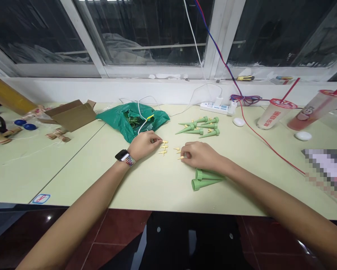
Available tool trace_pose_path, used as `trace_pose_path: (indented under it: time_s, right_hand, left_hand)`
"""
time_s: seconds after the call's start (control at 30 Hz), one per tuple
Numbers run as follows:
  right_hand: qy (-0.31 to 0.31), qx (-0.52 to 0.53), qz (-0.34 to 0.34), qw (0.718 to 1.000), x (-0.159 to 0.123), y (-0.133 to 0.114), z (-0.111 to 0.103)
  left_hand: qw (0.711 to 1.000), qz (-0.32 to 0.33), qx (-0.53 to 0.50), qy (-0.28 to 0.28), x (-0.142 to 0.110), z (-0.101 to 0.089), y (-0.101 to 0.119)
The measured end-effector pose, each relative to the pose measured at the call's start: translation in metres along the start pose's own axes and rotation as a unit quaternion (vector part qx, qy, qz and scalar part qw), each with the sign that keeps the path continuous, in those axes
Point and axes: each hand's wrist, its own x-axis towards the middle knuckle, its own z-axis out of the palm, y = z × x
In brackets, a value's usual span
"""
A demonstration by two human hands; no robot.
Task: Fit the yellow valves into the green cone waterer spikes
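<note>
Well, the left hand [143, 145] rests its loosely curled fingertips [158, 141] against a small cluster of cream plastic T-shaped pieces [163, 147], which lie at its 3 o'clock; it does not look clenched. The right hand [199, 156] curls down over more such pieces [176, 150] at its 9 o'clock, one end poking from under its fingers [187, 154]; whether they grip that piece, I cannot tell. Two green plastic spikes [205, 180] lie just beside that hand at 6 o'clock, with the table's front edge [168, 210] beyond them. More spikes [198, 127] lie grouped at 12 o'clock, near a white power strip [215, 108]. A green plastic bag [131, 120] sits at the left hand's 12 o'clock.
</note>
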Motion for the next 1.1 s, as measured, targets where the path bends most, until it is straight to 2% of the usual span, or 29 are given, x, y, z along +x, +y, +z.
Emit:
trace_pose_path:
  time_s: [0.23, 0.37, 0.47, 0.57, 0.6, 0.7, 0.77, 0.83, 0.9, 0.97, 1.0, 1.1]
  right_hand:
    - [0.0, -0.009, 0.002, 1.0, -0.001, -0.001, -0.002]
    - [0.017, 0.017, 0.005, 1.0, -0.001, 0.006, -0.012]
    - [0.074, 0.041, 0.018, 0.996, 0.002, 0.025, -0.025]
    - [0.193, -0.032, 0.071, 0.978, 0.003, 0.056, -0.034]
    - [0.213, -0.069, 0.09, 0.971, 0.002, 0.067, -0.036]
    - [0.203, -0.16, 0.089, 0.962, -0.004, 0.094, -0.038]
    - [0.184, -0.181, 0.076, 0.963, -0.01, 0.107, -0.037]
    - [0.176, -0.184, 0.072, 0.964, -0.016, 0.114, -0.036]
    - [0.175, -0.186, 0.07, 0.964, -0.019, 0.118, -0.034]
    - [0.171, -0.187, 0.067, 0.965, -0.021, 0.12, -0.034]
    - [0.168, -0.186, 0.066, 0.966, -0.022, 0.121, -0.034]
    - [0.163, -0.18, 0.069, 0.968, -0.023, 0.126, -0.035]
  left_hand:
    - [1.0, 0.011, 0.013, -0.011, 0.0, -0.006, -0.004]
    - [1.0, 0.009, 0.01, -0.015, 0.001, -0.006, -0.006]
    - [1.0, 0.015, 0.002, -0.012, 0.0, -0.006, -0.005]
    - [0.999, 0.029, -0.015, 0.008, 0.0, -0.006, -0.004]
    - [0.999, 0.032, -0.021, 0.016, 0.0, -0.006, -0.003]
    - [0.998, 0.039, -0.031, 0.037, -0.001, -0.007, -0.001]
    - [0.997, 0.045, -0.034, 0.055, -0.003, -0.008, 0.004]
    - [0.994, 0.054, -0.047, 0.081, -0.007, -0.009, 0.015]
    - [0.988, 0.076, -0.076, 0.108, -0.014, -0.01, 0.036]
    - [0.979, 0.141, -0.1, 0.106, -0.024, -0.007, 0.065]
    - [0.973, 0.186, -0.104, 0.092, -0.029, -0.004, 0.081]
    - [0.947, 0.308, -0.094, -0.018, -0.041, 0.013, 0.123]
